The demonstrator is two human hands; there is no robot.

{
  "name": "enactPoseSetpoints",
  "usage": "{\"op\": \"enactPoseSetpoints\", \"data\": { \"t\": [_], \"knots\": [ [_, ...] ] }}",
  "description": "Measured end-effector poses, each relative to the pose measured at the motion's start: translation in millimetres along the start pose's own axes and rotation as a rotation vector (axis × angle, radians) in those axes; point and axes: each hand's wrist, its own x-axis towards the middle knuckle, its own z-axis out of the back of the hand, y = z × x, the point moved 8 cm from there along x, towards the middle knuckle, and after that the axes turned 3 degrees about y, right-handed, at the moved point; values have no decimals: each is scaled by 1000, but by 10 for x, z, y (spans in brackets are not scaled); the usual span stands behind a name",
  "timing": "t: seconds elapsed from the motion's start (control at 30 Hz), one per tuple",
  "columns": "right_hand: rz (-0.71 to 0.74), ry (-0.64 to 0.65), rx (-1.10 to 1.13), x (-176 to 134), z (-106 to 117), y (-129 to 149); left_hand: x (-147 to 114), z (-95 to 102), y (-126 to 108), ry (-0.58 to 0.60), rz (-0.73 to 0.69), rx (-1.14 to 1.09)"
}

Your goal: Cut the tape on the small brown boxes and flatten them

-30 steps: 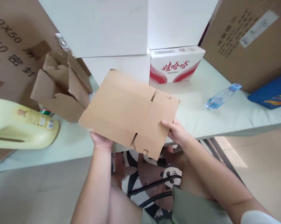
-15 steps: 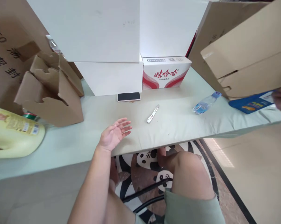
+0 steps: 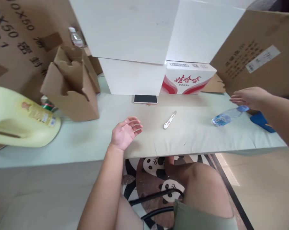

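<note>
My left hand (image 3: 126,131) is palm up over the near edge of the table, fingers loosely bent and apart, with nothing in it. A white utility knife (image 3: 169,120) lies to its right. My right hand (image 3: 251,96) is stretched out just above the cap end of a clear plastic bottle (image 3: 227,116) lying on its side; its fingers point left and hold nothing visible. Whether it touches the bottle, I cannot tell. A flat tan piece of cardboard (image 3: 214,84) with a notched edge lies beyond my right fingertips, beside the red-and-white carton (image 3: 189,78).
A black-screened phone (image 3: 145,99) lies before large white panels (image 3: 135,76). On the left are an open cardboard box (image 3: 79,105) and a pale yellow jug (image 3: 27,124). A big brown carton (image 3: 259,38) stands at the right, near a blue packet (image 3: 261,121).
My right hand has let go of the large cardboard piece and come inward over the bottle. Cardboard now shows beside the red-and-white carton. The view has swung left; my left hand stays open.
</note>
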Motion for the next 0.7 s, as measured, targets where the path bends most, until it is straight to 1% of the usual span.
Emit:
{"op": "enactPoseSetpoints", "data": {
  "t": [0.07,0.1,0.13,0.17,0.2,0.27,0.3,0.33,0.37,0.4,0.43,0.5,0.57,0.63,0.7],
  "knots": [
    [-50,189,-9,-221,-511,132,-39,35,-66,-56,-55,-29],
    [-47,288,-18,-368,-794,247,-62,80,-120,-104,-111,-49],
    [-8,383,-37,-543,-1086,404,-90,137,-176,-158,-171,-69],
    [57,482,-69,-752,-1386,594,-124,215,-234,-225,-232,-85],
    [169,597,-136,-1006,-1698,819,-171,310,-297,-307,-296,-94],
    [491,781,-261,-1628,-2267,1324,-322,523,-463,-499,-469,-80],
    [630,846,-273,-1957,-2507,1558,-415,620,-540,-595,-541,-63],
    [738,909,-253,-2277,-2727,1768,-503,697,-608,-669,-598,-48],
    [809,958,-205,-2561,-2922,1957,-580,754,-668,-720,-640,-40],
    [846,1007,-144,-2803,-3109,2118,-640,794,-717,-747,-667,-41],
    [853,1049,-77,-2994,-3290,2255,-684,821,-757,-756,-682,-48],
    [831,1094,87,-3221,-3616,2486,-735,857,-814,-751,-689,-72],
    [809,1096,223,-3282,-3886,2656,-758,888,-846,-747,-678,-85],
    [768,1080,235,-3238,-4104,2735,-778,915,-871,-747,-674,-72],
    [706,1050,154,-3148,-4215,2734,-849,935,-921,-786,-709,1]
  ]
}}
